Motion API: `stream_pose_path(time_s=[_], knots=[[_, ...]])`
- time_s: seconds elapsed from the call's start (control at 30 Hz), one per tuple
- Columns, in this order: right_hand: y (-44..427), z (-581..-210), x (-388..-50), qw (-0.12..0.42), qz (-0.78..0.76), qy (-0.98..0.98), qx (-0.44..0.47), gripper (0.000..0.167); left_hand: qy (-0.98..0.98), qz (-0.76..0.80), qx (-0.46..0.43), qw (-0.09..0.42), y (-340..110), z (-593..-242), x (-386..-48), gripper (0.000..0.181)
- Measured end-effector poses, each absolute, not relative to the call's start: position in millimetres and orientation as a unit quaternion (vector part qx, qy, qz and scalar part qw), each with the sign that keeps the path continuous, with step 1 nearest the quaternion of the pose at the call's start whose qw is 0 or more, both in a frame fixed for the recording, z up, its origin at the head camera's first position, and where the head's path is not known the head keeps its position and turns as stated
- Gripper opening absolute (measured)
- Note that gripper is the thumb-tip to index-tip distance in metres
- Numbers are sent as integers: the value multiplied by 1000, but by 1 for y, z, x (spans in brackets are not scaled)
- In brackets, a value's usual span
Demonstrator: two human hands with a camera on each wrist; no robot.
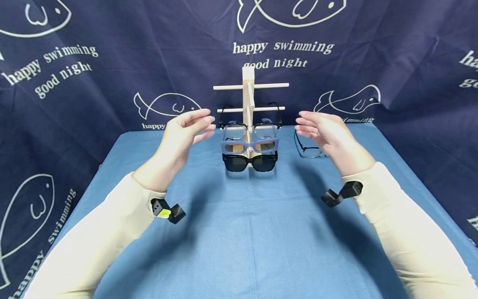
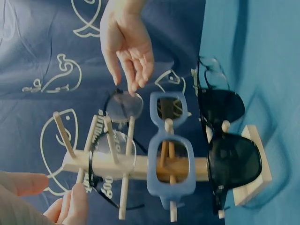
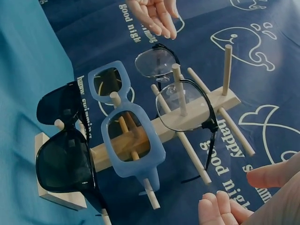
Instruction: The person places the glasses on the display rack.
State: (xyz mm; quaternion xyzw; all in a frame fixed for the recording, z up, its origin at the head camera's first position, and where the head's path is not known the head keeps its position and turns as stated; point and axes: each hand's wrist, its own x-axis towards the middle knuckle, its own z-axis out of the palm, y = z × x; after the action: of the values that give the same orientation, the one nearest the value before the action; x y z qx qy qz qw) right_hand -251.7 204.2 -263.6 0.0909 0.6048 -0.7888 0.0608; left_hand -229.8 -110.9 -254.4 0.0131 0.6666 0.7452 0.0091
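My left hand (image 1: 184, 133) is raised just left of a wooden eyeglass stand (image 1: 248, 77), its fingers extended toward it and holding nothing. On the other side, my right hand (image 1: 330, 135) hovers empty, fingers straight and pointing inward. Between them, black-browed clear eyeglasses (image 1: 234, 124) hang on the stand, apart from both hands. Below these sit blue-framed sunglasses (image 1: 250, 145) with amber lenses, then black sunglasses (image 1: 236, 163) lowest. Both wrist views show the three pairs, with the left fingers (image 2: 77, 206) and right fingers (image 3: 220, 206) near the stand's upper pegs.
Another pair of black-framed eyeglasses (image 1: 311, 152) lies on the blue tablecloth (image 1: 246, 232), partly behind my right hand. The stand's top peg (image 1: 272, 85) carries no glasses. A dark blue curtain (image 1: 179, 50) with fish drawings hangs behind and at both sides.
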Motion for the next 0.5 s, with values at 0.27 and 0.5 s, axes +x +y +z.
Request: stream_pose_path(time_s=[0.27,0.5], knots=[[215,-262,-250,54,-798,594,82,9,673,735,40,70,-96,-249,-217,39],[223,-263,-249,51,-798,594,84,12,670,734,55,100,-79,-249,-207,36]])
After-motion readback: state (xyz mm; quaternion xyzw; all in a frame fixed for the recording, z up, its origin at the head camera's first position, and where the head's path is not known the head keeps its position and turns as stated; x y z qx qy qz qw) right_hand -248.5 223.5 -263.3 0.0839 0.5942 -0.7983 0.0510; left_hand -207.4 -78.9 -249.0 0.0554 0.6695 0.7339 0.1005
